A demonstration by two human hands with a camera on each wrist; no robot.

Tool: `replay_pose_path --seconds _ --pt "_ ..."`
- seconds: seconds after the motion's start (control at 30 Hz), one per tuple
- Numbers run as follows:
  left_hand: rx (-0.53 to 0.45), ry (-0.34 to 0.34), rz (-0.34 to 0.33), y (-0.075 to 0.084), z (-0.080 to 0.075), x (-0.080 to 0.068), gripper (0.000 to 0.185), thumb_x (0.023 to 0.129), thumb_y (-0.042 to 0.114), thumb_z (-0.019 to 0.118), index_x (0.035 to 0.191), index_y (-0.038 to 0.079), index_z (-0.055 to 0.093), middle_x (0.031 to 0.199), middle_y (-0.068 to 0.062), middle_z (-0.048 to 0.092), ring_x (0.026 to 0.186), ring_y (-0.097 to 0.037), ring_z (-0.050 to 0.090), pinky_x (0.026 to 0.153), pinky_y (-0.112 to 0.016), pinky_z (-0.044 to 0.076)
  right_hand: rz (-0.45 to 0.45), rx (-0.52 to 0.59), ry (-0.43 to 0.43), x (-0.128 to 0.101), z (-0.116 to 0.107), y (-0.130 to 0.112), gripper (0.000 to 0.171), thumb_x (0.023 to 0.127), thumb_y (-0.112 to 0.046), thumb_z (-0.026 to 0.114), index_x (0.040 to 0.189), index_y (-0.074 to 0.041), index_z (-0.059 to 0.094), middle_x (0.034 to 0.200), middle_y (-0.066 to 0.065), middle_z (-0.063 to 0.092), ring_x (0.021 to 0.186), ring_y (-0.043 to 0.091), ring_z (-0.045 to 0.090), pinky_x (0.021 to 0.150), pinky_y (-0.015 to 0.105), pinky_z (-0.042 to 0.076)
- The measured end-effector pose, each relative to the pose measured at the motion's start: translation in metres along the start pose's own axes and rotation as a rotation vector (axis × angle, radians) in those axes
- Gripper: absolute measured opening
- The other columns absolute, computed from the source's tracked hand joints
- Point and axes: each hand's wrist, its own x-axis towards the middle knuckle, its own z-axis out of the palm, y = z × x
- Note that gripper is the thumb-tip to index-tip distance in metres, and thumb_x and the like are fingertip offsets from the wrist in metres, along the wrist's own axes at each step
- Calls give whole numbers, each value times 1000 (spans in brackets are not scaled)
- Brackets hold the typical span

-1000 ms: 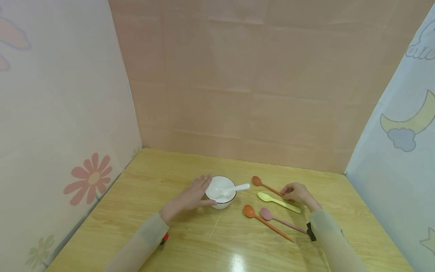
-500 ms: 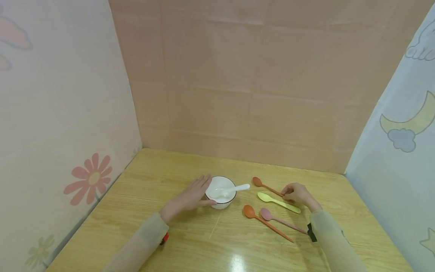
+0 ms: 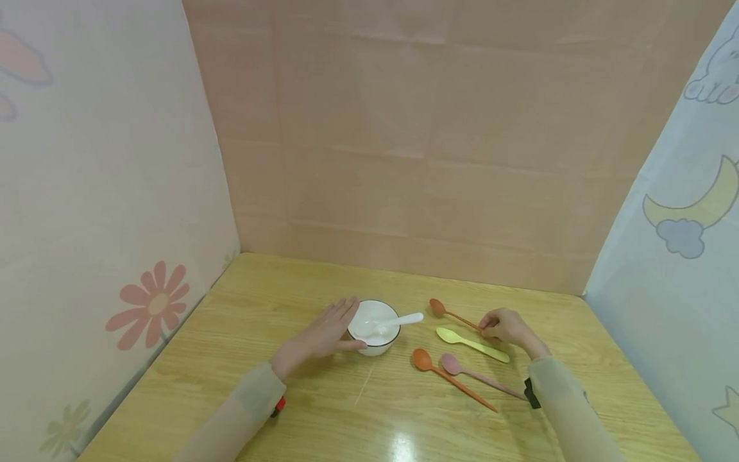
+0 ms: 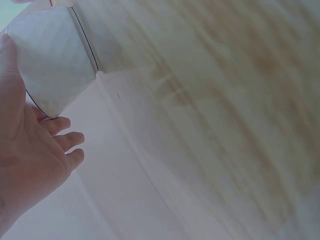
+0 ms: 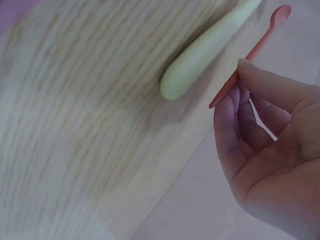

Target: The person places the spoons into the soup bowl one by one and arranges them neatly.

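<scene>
My left hand rests against the left side of a white bowl with a dark rim. Its fingers lie straight along the far left rim, and the thumb lies at the near side. The left wrist view shows the thumb on the wall of the bowl and several fingertips past its rim. A white spoon leans in the bowl, handle out to the right. My right hand pinches the handle end of an orange spoon between thumb and fingers. A yellow spoon lies just in front of that hand.
Another orange spoon and a pink spoon lie side by side nearer the front of the wooden table. A tan backdrop rises at the far edge, with patterned white panels at the left and right.
</scene>
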Motion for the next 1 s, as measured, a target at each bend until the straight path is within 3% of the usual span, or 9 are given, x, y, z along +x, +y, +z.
replay_pose_path --seconds 0.57,1.0 --pt "-3 -1 3 0 -1 0 96 95 58 56 157 -4 15 165 -23 16 152 -45 17 124 -57 19 -122 -95 4 2 -21 -22 7 86 1 68 92 5 69 87 15 70 77 18 64 67 31 55" --pt "10 3 1 -2 1 1 98 94 60 55 157 -2 13 165 -21 16 152 -44 17 125 -56 19 -161 -114 9 4 -31 -43 5 87 1 67 91 4 69 86 13 71 77 18 65 68 32 56"
